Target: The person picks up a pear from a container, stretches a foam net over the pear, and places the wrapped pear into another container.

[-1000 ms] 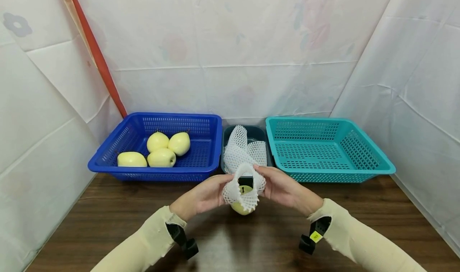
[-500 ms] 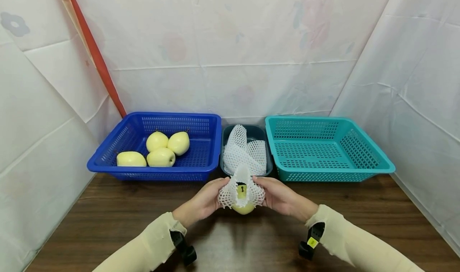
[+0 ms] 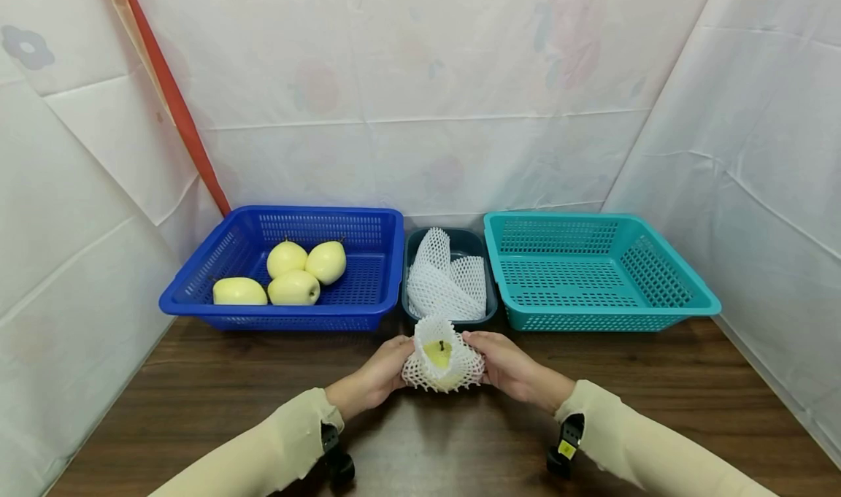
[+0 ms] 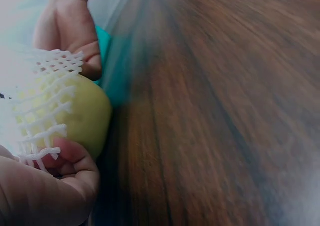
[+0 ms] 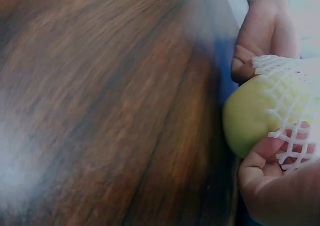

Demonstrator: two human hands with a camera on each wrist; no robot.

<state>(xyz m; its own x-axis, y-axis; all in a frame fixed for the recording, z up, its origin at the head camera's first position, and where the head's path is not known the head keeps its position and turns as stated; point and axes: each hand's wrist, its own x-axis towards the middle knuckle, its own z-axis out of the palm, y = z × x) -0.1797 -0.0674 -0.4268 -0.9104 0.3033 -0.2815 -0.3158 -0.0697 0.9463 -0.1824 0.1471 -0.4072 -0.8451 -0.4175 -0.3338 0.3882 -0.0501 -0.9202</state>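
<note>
A pale yellow pear [image 3: 436, 353], stem up, stands at the table's middle inside a white foam net sleeve [image 3: 427, 380]. The net covers its upper part and sides, its top open around the stem. In both wrist views the lower part of the pear [image 4: 95, 116] is bare. My left hand [image 3: 381, 374] grips the net's edge on the left, its fingers curled under the mesh against the fruit. On the opposite side my right hand [image 3: 515, 369] pinches the net the same way, with curled fingers [image 5: 260, 161] at the mesh edge.
A blue basket [image 3: 282, 311] with several pears [image 3: 293, 287] stands back left. Behind the hands, a small dark bin [image 3: 490, 300] holds more foam nets [image 3: 436, 285]. At back right is a teal basket [image 3: 604, 313]. The brown wooden table [image 3: 217, 380] extends around the hands.
Both hands have come down slightly and drawn the foam net lower over the pear. Its yellow bottom, visible below the net earlier in the head view, is now mostly covered there.
</note>
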